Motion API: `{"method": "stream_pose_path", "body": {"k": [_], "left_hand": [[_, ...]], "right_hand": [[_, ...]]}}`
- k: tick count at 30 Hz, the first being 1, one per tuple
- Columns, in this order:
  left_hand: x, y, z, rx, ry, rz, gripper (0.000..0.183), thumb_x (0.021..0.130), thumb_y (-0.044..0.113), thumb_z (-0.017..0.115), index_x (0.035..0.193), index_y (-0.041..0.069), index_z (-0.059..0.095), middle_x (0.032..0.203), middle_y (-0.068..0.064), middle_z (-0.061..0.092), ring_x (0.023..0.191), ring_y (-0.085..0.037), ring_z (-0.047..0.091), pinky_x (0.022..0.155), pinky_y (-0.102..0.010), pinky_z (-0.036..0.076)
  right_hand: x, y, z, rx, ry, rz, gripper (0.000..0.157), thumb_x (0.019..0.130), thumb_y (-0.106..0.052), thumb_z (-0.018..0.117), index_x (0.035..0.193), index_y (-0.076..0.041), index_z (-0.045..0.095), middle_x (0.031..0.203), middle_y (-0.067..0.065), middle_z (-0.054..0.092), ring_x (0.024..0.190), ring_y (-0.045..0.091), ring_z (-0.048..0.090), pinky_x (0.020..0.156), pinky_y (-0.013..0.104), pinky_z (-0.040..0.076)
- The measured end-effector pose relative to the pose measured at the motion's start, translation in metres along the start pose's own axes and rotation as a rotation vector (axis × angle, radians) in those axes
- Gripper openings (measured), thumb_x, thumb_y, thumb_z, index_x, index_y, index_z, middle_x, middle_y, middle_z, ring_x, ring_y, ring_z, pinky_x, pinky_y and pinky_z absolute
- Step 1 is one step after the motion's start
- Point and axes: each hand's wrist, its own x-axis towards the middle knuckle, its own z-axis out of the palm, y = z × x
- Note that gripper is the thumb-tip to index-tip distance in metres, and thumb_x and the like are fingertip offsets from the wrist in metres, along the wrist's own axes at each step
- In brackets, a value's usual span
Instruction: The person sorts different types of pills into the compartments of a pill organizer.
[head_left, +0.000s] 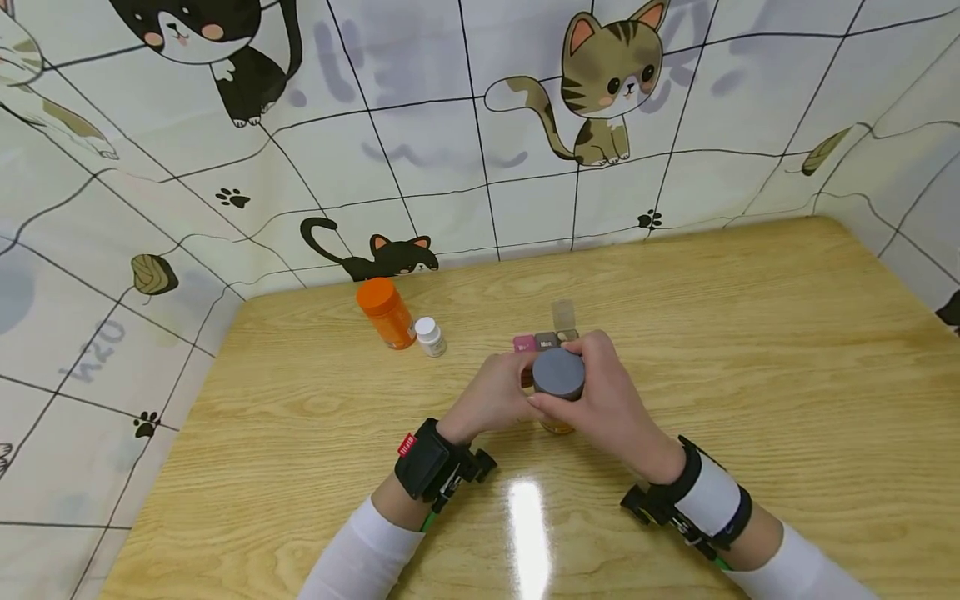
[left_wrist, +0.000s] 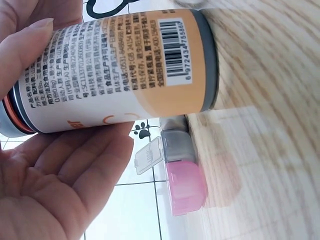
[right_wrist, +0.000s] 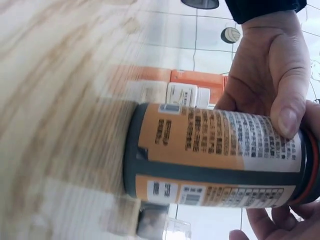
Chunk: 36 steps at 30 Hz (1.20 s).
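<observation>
Hands centre frame: we see left hand (head_left: 491,398) gripping bottle (left_wrist: 115,75), right hand (head_left: 600,400) wrapped on grey cap (head_left: 558,375); a slip could tip it onto pill organizer (left_wrist: 182,170).

sleeves: white, long, on both forearms
left wrist band (head_left: 424,459): black, boxy camera unit with a small red tag bearing white marks
right wrist band (head_left: 711,502): black strap around a white panel
fittings: small black knobs beside each band, a thin green cable under each
hands: bare
</observation>
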Motion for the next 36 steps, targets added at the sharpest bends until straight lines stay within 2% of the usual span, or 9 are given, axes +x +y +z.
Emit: {"method": "stream_pose_path", "body": {"k": [3, 9, 12, 16, 19, 24, 28, 36], "left_hand": [[-0.001, 0.0, 0.0, 0.026, 0.004, 0.003, 0.039, 0.07, 0.012, 0.079, 0.105, 0.009, 0.062, 0.099, 0.001, 0.064, 0.091, -0.004, 0.055, 0.083, -0.022, 0.044], [-0.001, 0.0, 0.0, 0.003, -0.01, 0.007, 0.045, 0.068, 0.017, 0.082, 0.108, 0.011, 0.062, 0.102, 0.003, 0.063, 0.095, -0.005, 0.054, 0.085, -0.023, 0.044], [-0.001, 0.0, 0.0, -0.017, -0.019, 0.01, 0.049, 0.066, 0.02, 0.083, 0.109, 0.013, 0.061, 0.101, 0.006, 0.063, 0.094, -0.004, 0.054, 0.083, -0.025, 0.045], [-0.001, -0.001, 0.001, -0.008, -0.013, 0.007, 0.051, 0.064, 0.024, 0.085, 0.109, 0.015, 0.062, 0.099, 0.009, 0.063, 0.092, -0.004, 0.054, 0.081, -0.026, 0.045], [-0.001, -0.001, 0.001, -0.002, -0.004, 0.007, 0.05, 0.064, 0.024, 0.085, 0.107, 0.014, 0.062, 0.098, 0.009, 0.064, 0.092, -0.005, 0.054, 0.08, -0.027, 0.046], [-0.001, 0.002, 0.001, 0.025, -0.005, -0.002, 0.048, 0.065, 0.022, 0.084, 0.107, 0.013, 0.062, 0.1, 0.006, 0.064, 0.093, -0.005, 0.054, 0.082, -0.025, 0.045], [-0.002, 0.005, 0.0, 0.058, -0.01, -0.017, 0.049, 0.066, 0.022, 0.084, 0.108, 0.011, 0.062, 0.102, 0.003, 0.064, 0.094, -0.005, 0.053, 0.084, -0.026, 0.044], [-0.003, 0.01, -0.002, 0.101, -0.006, -0.015, 0.048, 0.066, 0.02, 0.084, 0.107, 0.01, 0.062, 0.103, 0.001, 0.064, 0.096, -0.006, 0.054, 0.087, -0.028, 0.044]], "right_hand": [[0.001, 0.0, -0.005, -0.03, -0.064, 0.005, 0.064, 0.071, -0.026, 0.08, 0.113, 0.003, 0.041, 0.105, 0.015, 0.042, 0.089, 0.023, 0.043, 0.072, 0.04, 0.042], [0.007, 0.006, -0.03, -0.028, -0.306, 0.05, 0.086, 0.068, -0.032, 0.081, 0.13, 0.004, 0.033, 0.122, 0.02, 0.043, 0.108, 0.031, 0.044, 0.088, 0.051, 0.04], [0.01, 0.013, -0.037, 0.024, -0.396, 0.063, 0.084, 0.071, -0.028, 0.08, 0.134, 0.002, 0.033, 0.129, 0.021, 0.043, 0.115, 0.034, 0.043, 0.092, 0.055, 0.038], [0.011, 0.02, -0.036, 0.087, -0.468, 0.039, 0.074, 0.074, -0.021, 0.078, 0.134, -0.004, 0.038, 0.13, 0.016, 0.046, 0.118, 0.029, 0.043, 0.095, 0.05, 0.038], [0.01, 0.022, -0.033, 0.102, -0.469, 0.005, 0.066, 0.074, -0.015, 0.077, 0.13, -0.008, 0.042, 0.126, 0.012, 0.049, 0.118, 0.026, 0.044, 0.095, 0.046, 0.038], [0.009, 0.023, -0.028, 0.05, -0.414, -0.022, 0.061, 0.072, -0.009, 0.077, 0.124, -0.005, 0.046, 0.119, 0.012, 0.054, 0.112, 0.027, 0.048, 0.092, 0.045, 0.042], [0.007, 0.023, -0.027, 0.022, -0.393, -0.02, 0.061, 0.072, -0.01, 0.078, 0.123, -0.003, 0.046, 0.117, 0.014, 0.056, 0.11, 0.029, 0.051, 0.09, 0.047, 0.043], [0.007, 0.021, -0.026, 0.014, -0.397, -0.013, 0.061, 0.072, -0.013, 0.078, 0.123, -0.006, 0.045, 0.117, 0.012, 0.056, 0.109, 0.026, 0.051, 0.089, 0.045, 0.044]]}}
